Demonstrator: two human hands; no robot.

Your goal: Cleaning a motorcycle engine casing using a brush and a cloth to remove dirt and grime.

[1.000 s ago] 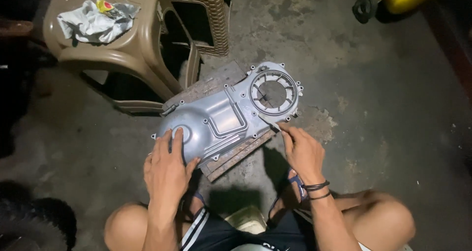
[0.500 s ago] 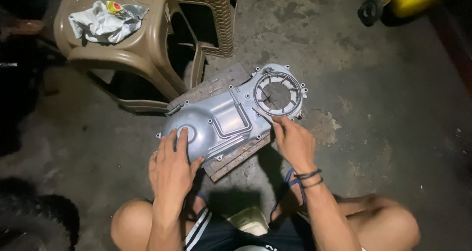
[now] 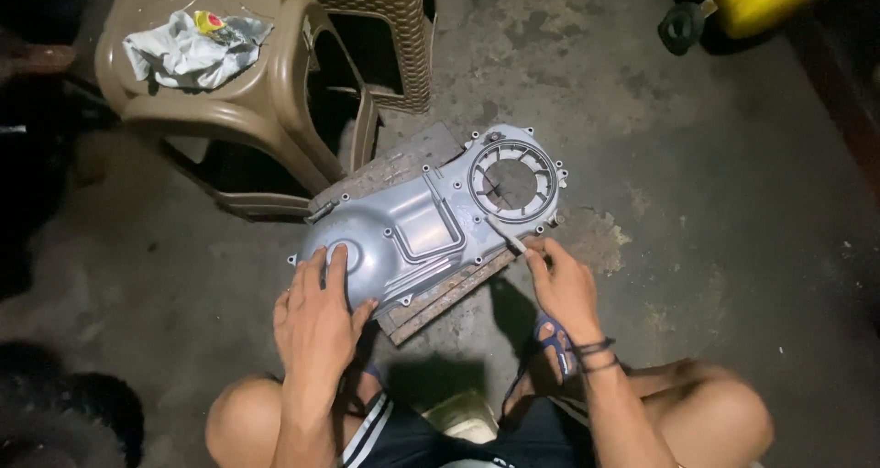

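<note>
- Roughly: left hand (image 3: 316, 317), fingers spread, pressed the grey engine cover (image 3: 422, 225) at 7 o'clock.
- Right hand (image 3: 561, 285) pinched a small tool (image 3: 507, 234) at 4 o'clock.
- Risk: the tool could slip and gouge the rim if the cover shifted on its board (image 3: 440, 294).

A crumpled white plastic wrapper (image 3: 188, 51) with a small yellow-and-red patch lies on the tan plastic stool (image 3: 266, 101), at ten o'clock.

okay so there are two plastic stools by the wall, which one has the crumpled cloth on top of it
The plain, smooth-sided brown stool on the left carries the crumpled cloth. The woven-pattern stool beside it shows no cloth.
</note>
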